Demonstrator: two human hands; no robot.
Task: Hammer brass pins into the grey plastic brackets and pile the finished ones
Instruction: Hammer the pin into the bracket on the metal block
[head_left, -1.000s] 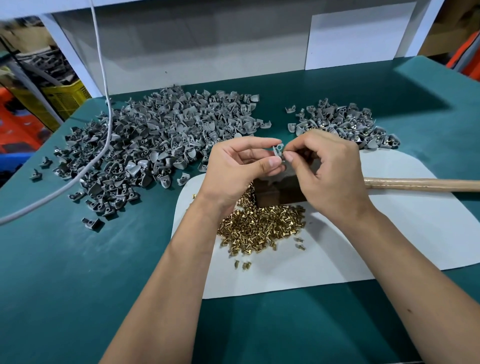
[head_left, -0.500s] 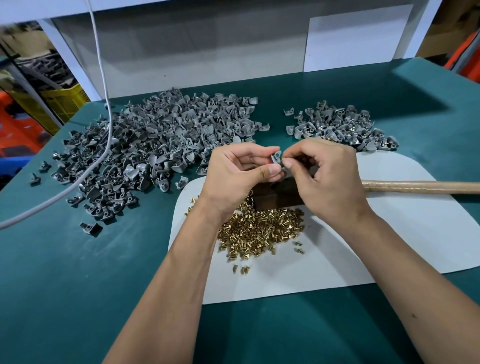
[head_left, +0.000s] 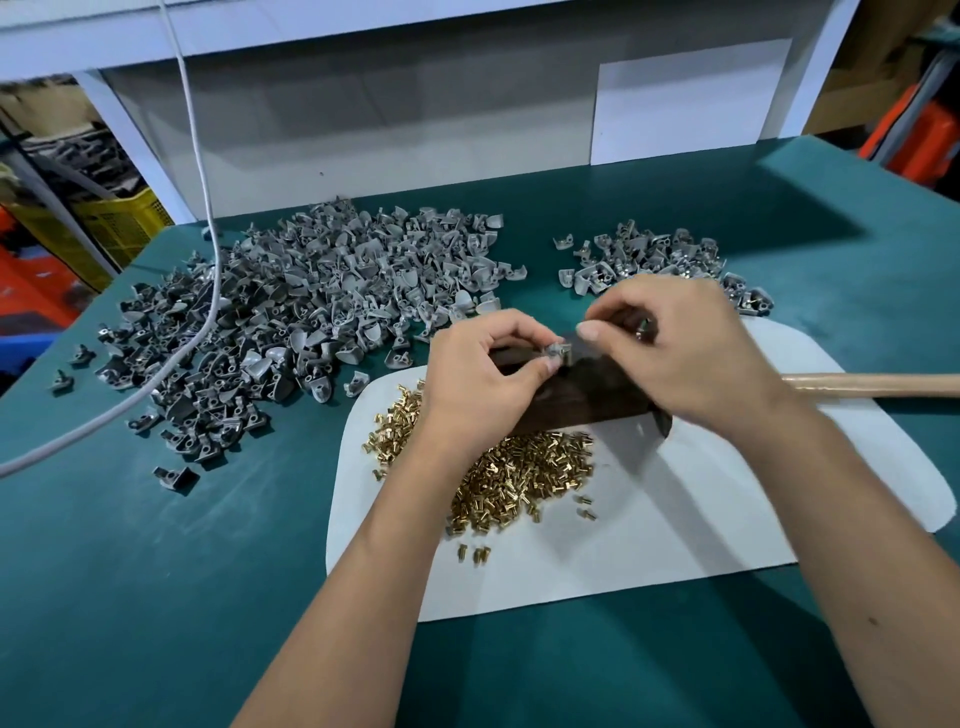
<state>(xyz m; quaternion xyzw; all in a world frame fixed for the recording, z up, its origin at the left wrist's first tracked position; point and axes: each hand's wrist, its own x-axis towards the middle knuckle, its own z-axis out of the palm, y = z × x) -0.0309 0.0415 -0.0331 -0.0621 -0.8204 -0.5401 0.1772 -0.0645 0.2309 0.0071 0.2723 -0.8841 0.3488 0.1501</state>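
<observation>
Grey bracket (head_left: 558, 354), frame centre, on dark block (head_left: 576, 400): pinched by left hand (head_left: 480, 379). Right hand (head_left: 685, 348) curled just beside it; its grip cannot be told. Brass pins (head_left: 519, 478) heaped below.

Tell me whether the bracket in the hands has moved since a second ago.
Yes. The bracket has come down: it was held up above the dark wooden block, and now sits low against its top.

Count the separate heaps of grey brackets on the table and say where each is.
2: a large heap at the far left and a smaller heap at the far right, beyond the right hand. Strays lie around them.
</observation>
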